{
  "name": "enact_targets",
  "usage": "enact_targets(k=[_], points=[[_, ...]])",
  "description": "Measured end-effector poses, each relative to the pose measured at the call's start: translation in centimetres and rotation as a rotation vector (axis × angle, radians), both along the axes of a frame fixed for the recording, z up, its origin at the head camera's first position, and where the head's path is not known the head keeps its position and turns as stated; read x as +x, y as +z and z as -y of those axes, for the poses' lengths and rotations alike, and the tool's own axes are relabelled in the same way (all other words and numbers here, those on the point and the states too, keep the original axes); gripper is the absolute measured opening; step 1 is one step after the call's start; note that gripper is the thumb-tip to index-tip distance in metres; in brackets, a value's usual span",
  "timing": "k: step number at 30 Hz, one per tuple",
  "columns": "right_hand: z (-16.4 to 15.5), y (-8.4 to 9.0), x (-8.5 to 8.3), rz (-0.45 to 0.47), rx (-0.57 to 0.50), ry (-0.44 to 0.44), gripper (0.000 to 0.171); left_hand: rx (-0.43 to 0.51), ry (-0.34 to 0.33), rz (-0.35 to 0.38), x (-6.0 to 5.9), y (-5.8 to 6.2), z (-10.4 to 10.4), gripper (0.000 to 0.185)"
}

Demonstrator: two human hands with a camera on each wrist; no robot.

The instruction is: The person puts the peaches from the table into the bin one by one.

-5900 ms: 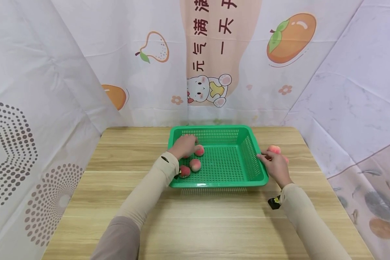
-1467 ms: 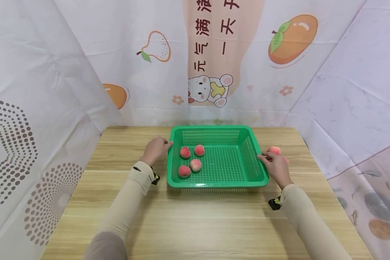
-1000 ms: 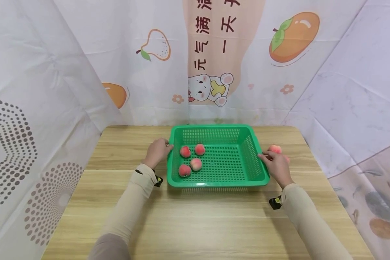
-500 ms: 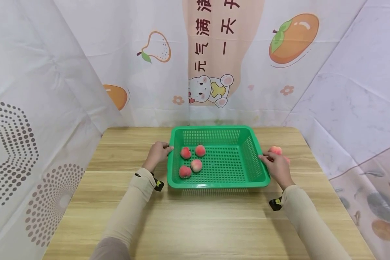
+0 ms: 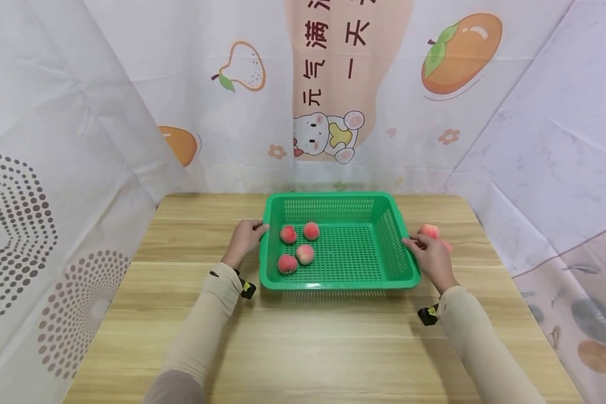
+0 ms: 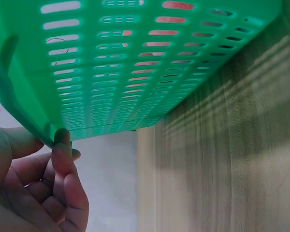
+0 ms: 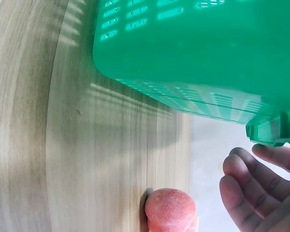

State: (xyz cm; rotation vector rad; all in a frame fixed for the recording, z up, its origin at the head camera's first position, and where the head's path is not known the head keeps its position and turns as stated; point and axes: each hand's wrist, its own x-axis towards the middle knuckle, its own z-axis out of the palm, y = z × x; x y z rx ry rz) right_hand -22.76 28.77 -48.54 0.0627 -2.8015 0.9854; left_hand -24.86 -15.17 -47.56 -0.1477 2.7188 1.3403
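Observation:
A green plastic basket (image 5: pixel 350 285) with slotted walls stands on the table, its long side toward me. Several pink-red peaches (image 5: pixel 305 255) lie in its left part. My left hand (image 5: pixel 243 241) pinches the left rim, thumb on top; the left wrist view shows a fingertip under the rim and the other fingers curled below. At the opposite end, my right hand (image 5: pixel 432 261) holds the right rim between thumb and index finger. Its other fingers (image 7: pixel 251 191) hang loosely curled beneath in the right wrist view, where the thumb is out of sight.
Just beyond my right hand, a peach (image 5: pixel 429 230) lies on the wooden table (image 5: pixel 328 348), with another peach (image 5: pixel 447 246) partly hidden by the hand. Printed curtains (image 5: pixel 222 129) hang behind the table and at both sides.
Earlier my left hand was inside the basket among the peaches; it has since moved left to the rim and stayed there. My right hand and the basket have hardly moved.

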Motion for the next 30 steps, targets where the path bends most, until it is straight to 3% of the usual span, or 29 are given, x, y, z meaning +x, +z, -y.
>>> enact_targets(k=[10, 19, 30], points=[[-0.3, 0.5, -0.3, 0.043, 0.043, 0.035, 0.045, 0.011, 0.044, -0.020, 0.0, -0.1, -0.4, 0.036], [-0.7, 1.6, -1.3, 0.141, 0.048, 0.083, 0.051, 0.002, 0.043, -0.034, -0.1, 0.3, -0.3, 0.038], [-1.6, 1.8, -0.9, 0.195, 0.040, 0.091, 0.054, 0.026, 0.050, -0.025, -0.1, -0.1, -0.5, 0.039]])
